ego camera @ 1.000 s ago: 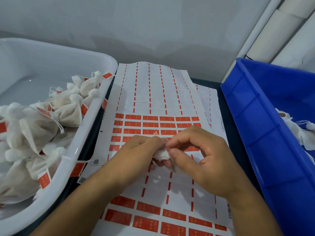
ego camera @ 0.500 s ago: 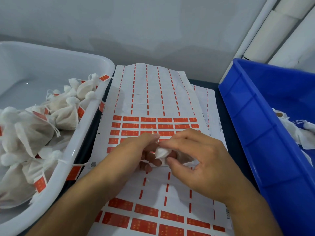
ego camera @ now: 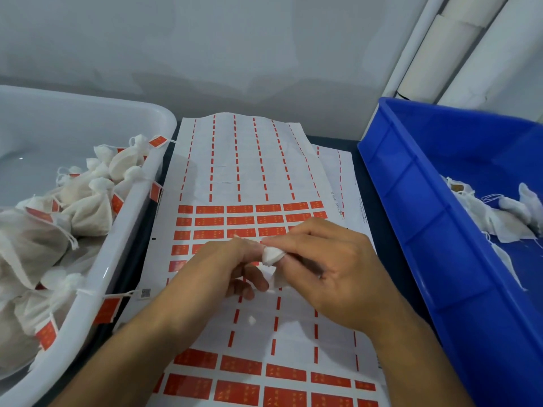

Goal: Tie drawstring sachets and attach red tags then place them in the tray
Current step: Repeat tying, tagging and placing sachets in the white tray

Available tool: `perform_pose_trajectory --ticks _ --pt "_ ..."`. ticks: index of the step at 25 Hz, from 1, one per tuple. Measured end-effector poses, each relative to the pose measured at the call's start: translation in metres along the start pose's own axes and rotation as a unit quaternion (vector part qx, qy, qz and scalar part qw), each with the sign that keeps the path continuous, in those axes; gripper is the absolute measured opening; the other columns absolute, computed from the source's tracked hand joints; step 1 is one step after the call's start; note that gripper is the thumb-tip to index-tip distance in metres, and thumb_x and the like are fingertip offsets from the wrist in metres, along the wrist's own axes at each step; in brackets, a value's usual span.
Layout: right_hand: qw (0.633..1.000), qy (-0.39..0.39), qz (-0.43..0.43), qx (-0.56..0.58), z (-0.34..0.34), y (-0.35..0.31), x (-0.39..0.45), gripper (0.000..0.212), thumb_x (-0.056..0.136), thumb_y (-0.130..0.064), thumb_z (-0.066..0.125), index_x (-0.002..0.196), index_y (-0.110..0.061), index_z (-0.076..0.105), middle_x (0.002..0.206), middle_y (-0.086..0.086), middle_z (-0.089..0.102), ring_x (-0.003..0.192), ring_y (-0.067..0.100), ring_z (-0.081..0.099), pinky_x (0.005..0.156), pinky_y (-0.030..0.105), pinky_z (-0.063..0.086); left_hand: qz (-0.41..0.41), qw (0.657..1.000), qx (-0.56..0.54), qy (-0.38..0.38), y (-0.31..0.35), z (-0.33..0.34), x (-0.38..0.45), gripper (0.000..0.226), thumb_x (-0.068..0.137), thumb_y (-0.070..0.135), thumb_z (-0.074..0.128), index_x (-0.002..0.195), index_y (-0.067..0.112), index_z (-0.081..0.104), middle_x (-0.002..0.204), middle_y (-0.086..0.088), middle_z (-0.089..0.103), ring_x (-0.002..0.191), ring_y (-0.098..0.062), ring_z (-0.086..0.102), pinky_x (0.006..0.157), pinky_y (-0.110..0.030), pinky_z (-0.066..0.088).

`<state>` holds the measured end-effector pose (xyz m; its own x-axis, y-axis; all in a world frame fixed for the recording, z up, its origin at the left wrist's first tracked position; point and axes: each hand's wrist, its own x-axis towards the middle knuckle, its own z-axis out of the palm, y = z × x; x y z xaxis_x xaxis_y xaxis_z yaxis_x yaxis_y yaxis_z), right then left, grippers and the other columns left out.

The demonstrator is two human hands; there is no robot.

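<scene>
A white tray [ego camera: 88, 295] stands at the left on the dark tabletop [ego camera: 367, 183]. It holds a heap of tied sachets [ego camera: 88, 207], many with red tags [ego camera: 117, 203]; a few tags hang over its right rim. A blue bin [ego camera: 440, 259] stands at the right and holds loose, flat white bags [ego camera: 499, 218] with trailing strings.

Between the two lies a label sheet [ego camera: 249, 171], its far part stripped to white backing, with rows of red labels [ego camera: 239, 220] across the middle and more along the near edge. A second sheet [ego camera: 343, 177] shows from under its right side. A small white scrap [ego camera: 251, 320] lies on the bare backing near the hands.

Both hands meet over the middle of the sheet. The left hand [ego camera: 223, 268] has its fingers curled, thumb and forefinger pinching the left side of a small sachet [ego camera: 271, 255]. The right hand [ego camera: 332, 268] pinches the same sachet from the right, forefinger over it and thumb beneath. The sachet sits between the two grips, mostly hidden by fingers, held just above the sheet and well apart from the tray.
</scene>
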<state>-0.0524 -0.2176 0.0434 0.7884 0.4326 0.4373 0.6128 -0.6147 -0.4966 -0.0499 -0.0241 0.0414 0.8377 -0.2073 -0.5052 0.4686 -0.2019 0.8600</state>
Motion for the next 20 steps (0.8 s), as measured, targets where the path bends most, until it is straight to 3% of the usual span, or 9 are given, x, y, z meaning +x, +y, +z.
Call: perform_pose_trajectory --ticks 2,4,7,11,15,20 --pt "1.000 0.027 0.002 0.011 0.000 0.001 0.000 0.024 0.099 -0.028 0.066 0.119 -0.019 0.076 0.109 -0.009 0.074 0.101 0.004 0.067 0.087 0.022 0.057 0.007 0.999 0.028 0.025 0.001 -0.001 0.004 0.041 0.100 0.030 0.058 0.067 0.015 0.075 0.064 -0.002 0.072 0.056 -0.014 0.067 0.065 -0.029 0.056" --pt "0.998 0.056 0.005 0.025 -0.001 0.001 0.000 0.021 0.098 -0.023 0.066 0.115 -0.016 0.077 0.108 -0.006 0.076 0.102 0.005 0.069 0.089 0.022 0.057 0.090 0.996 0.024 -0.009 -0.003 -0.003 -0.008 0.029 0.090 0.052 0.058 0.088 0.032 0.079 0.078 0.000 0.074 0.069 -0.013 0.068 0.075 -0.031 0.056" --pt "0.995 0.093 0.009 0.048 -0.002 -0.001 0.001 0.022 0.099 -0.024 0.063 0.114 -0.015 0.077 0.107 -0.005 0.076 0.102 0.006 0.070 0.089 0.021 0.057 0.147 0.988 -0.015 -0.053 -0.007 -0.003 -0.016 0.033 0.086 0.058 0.059 0.102 0.036 0.077 0.080 0.002 0.070 0.071 -0.008 0.064 0.075 -0.026 0.052" --pt "0.989 0.124 0.016 0.076 0.000 -0.006 0.003 0.025 0.100 -0.023 0.059 0.118 -0.017 0.076 0.107 -0.005 0.075 0.102 0.007 0.069 0.086 0.021 0.057 0.180 0.981 -0.067 -0.011 -0.005 0.006 -0.017 0.035 0.082 0.063 0.069 0.095 0.032 0.080 0.070 0.004 0.064 0.064 -0.006 0.057 0.067 -0.023 0.050" --pt "0.983 0.133 0.035 0.125 0.003 -0.009 0.004 0.022 0.099 -0.020 0.059 0.113 -0.019 0.076 0.103 -0.007 0.075 0.101 0.011 0.071 0.083 0.028 0.060 0.255 0.960 -0.107 0.049 -0.001 0.018 -0.022 0.027 0.071 0.049 0.068 0.086 0.032 0.082 0.072 0.014 0.069 0.066 0.002 0.064 0.059 -0.011 0.050" --pt "0.978 0.128 0.072 0.148 0.007 -0.013 0.006 0.017 0.099 -0.024 0.060 0.105 -0.024 0.075 0.096 -0.014 0.072 0.096 0.012 0.070 0.078 0.026 0.059 0.275 0.953 -0.103 0.070 0.001 0.018 -0.023 0.024 0.068 0.048 0.071 0.082 0.030 0.079 0.071 0.017 0.065 0.066 -0.001 0.063 0.059 -0.013 0.051"
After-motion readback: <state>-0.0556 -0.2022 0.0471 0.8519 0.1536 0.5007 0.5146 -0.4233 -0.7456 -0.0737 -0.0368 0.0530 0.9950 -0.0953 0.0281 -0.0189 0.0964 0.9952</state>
